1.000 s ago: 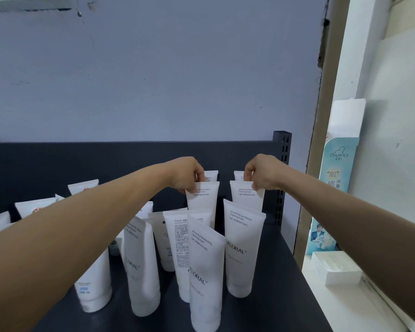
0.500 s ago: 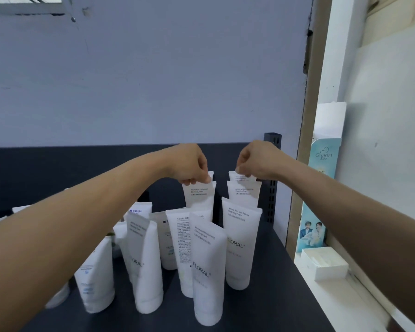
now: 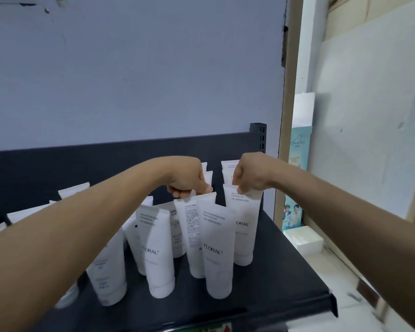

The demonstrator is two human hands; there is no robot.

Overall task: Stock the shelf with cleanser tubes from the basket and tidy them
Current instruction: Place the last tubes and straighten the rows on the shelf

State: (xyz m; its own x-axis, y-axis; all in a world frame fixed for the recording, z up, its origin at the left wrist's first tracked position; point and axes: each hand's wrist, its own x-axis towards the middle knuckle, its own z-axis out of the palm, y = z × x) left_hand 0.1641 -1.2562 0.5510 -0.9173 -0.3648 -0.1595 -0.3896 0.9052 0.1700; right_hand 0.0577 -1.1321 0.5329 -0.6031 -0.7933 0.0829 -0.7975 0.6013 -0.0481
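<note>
Several white cleanser tubes stand cap-down on the dark shelf (image 3: pixel 276 274), most printed FLORAL. My left hand (image 3: pixel 186 179) is closed in a pinch on the top crimp of a tube turned with its small-print back label (image 3: pixel 190 232) outward. My right hand (image 3: pixel 248 173) pinches the top crimp of the right-hand FLORAL tube (image 3: pixel 243 232). A front FLORAL tube (image 3: pixel 217 255) stands between them, and another (image 3: pixel 157 255) stands to its left. More tubes stand behind my hands and under my left forearm. No basket is in view.
The shelf's dark back panel (image 3: pixel 58 168) ends at a slotted upright (image 3: pixel 258 140) on the right. Past it, a teal carton (image 3: pixel 296 149) and a small white box (image 3: pixel 303 238) sit on a white ledge. The shelf's front lip (image 3: pixel 249 312) is near me.
Both hands have come back from the rear tubes to tubes nearer the front and sit lower. The view has shifted, showing more of the shelf's front edge.
</note>
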